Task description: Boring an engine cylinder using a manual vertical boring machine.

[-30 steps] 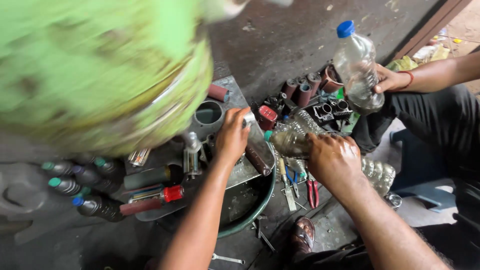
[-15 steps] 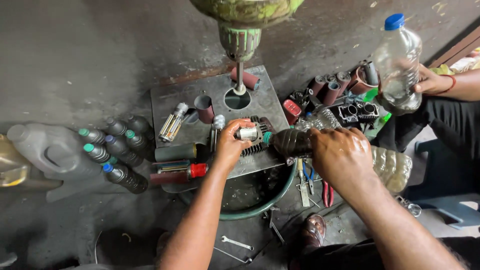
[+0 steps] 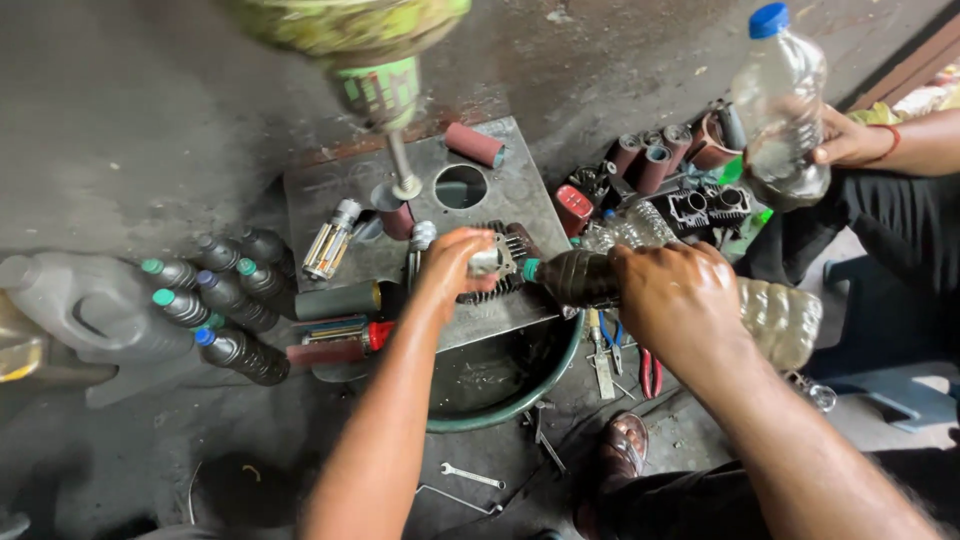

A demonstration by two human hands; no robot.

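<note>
1. The left hand (image 3: 455, 262) is closed around a small finned metal part (image 3: 487, 262), pinching it between thumb and fingers and holding it on the grey steel worktop (image 3: 505, 195), just below the round hole (image 3: 461, 186) cut in the plate.
2. The right hand (image 3: 682, 300) is wrapped around a dark plastic bottle (image 3: 575, 277) lying nearly on its side, its green-collared neck pointed at the metal part and almost touching it.
3. Bottle and part sit at the front edge of the worktop, above a green basin (image 3: 505, 385) that stands partly beneath it.
4. A drill spindle (image 3: 397, 165) comes down from a green machine head at the top of the view (blurred, being so near the camera) and meets the plate left of the hole.
5. A cluster of dark bottles with green and blue caps (image 3: 215, 300) stands at the left, beside a grey jug (image 3: 85, 310).
6. Red-brown cylinders (image 3: 650, 160) and finned black parts lie to the right of the worktop.
7. Another person's hand (image 3: 850, 140) at upper right grips a clear bottle with a blue cap (image 3: 785, 100).
8. A spanner (image 3: 470, 476) lies on the floor near the basin.
</note>
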